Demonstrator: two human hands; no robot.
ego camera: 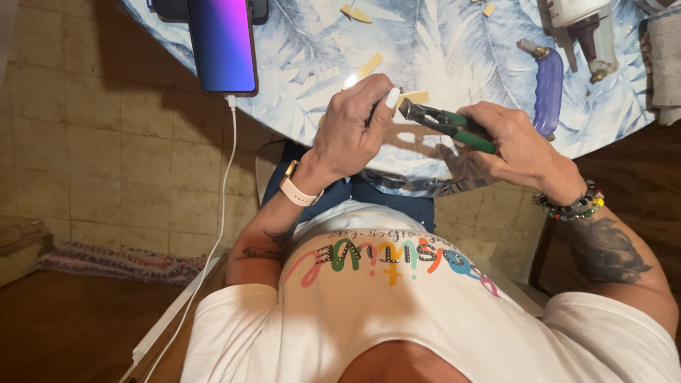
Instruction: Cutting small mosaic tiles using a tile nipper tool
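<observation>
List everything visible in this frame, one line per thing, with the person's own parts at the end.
table: one, round, blue and white leaf-pattern cover, top of view
phone: one, purple-blue screen, table's left edge
charging cable: one, white, hanging from the phone
pliers: one, green handles, in the right hand
pale piece: one, cream, at the plier tips
loose cream pieces: several, scattered on the table
purple-handled tool: one, right of the hands
bottle: one, pale, top right
watch: one, pink strap, left wrist
bead bracelet: one, multicoloured, right wrist
left hand: fingers by the pale piece
right hand: gripping the pliers
</observation>
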